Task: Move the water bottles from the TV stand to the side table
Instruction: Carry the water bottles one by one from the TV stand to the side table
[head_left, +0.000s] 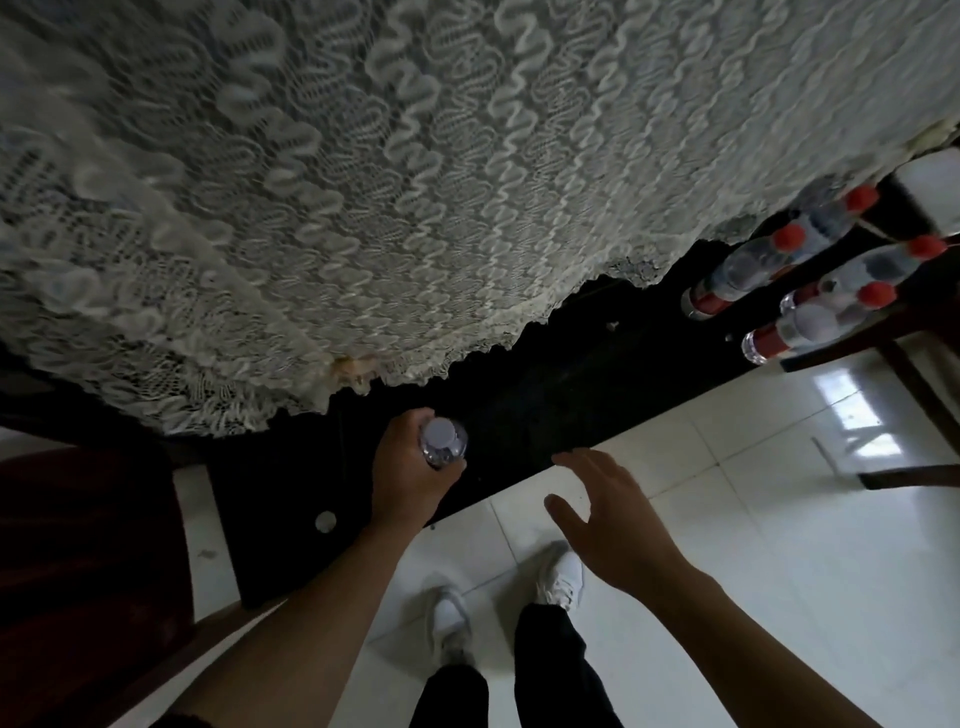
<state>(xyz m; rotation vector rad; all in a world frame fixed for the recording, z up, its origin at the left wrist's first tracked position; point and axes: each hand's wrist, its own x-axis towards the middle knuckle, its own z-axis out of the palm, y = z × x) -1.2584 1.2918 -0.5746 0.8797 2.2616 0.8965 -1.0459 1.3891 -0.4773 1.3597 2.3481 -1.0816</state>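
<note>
My left hand (410, 470) grips a clear water bottle (443, 441) with a pale cap, seen from above, over the black TV stand (545, 405). To its right my right hand (602, 512) hovers with its fingers spread and holds nothing, at the stand's front edge. Several clear bottles with red caps and red labels (753, 265) stand at the far right on a dark wooden side table (831, 353).
A white lace cloth (363, 182) drapes over the back of the stand and fills the upper view. A dark red piece of furniture (78, 571) is at the lower left. White floor tiles (753, 545) lie to the right. My white shoes (452, 618) stand below.
</note>
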